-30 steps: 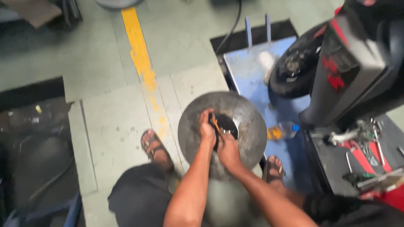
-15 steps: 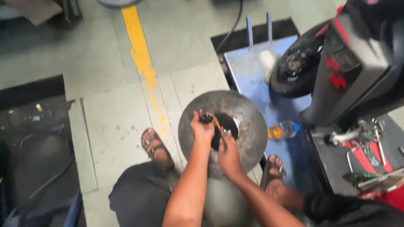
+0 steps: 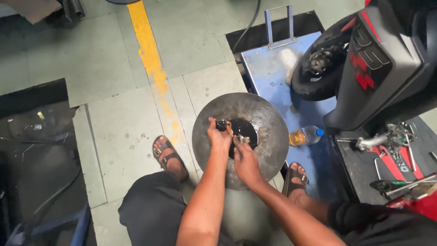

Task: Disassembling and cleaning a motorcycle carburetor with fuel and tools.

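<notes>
The left hand [image 3: 217, 136] now sits at the near-left edge of the dark oil pool [image 3: 246, 129] in the round metal pan [image 3: 264, 114]. Its fingers are clamped on a small dark part [image 3: 221, 124] with an orange piece beside it. Half a second ago this hand was raised slightly farther and to the left; it has since come down toward the oil. The right hand [image 3: 246, 163] stays just near of the left. Its fingers are curled close on a small metal piece [image 3: 244, 140] at the oil's near edge; the exact grip cannot be told. One second ago both hands were closer together over the pool.

Judged from this, the part is being worked or rinsed in the oil.

The pan rests on the floor between the sandalled feet. A plastic bottle [image 3: 306, 135] of yellow liquid lies right of the pan on the blue ramp [image 3: 268, 68].
</notes>
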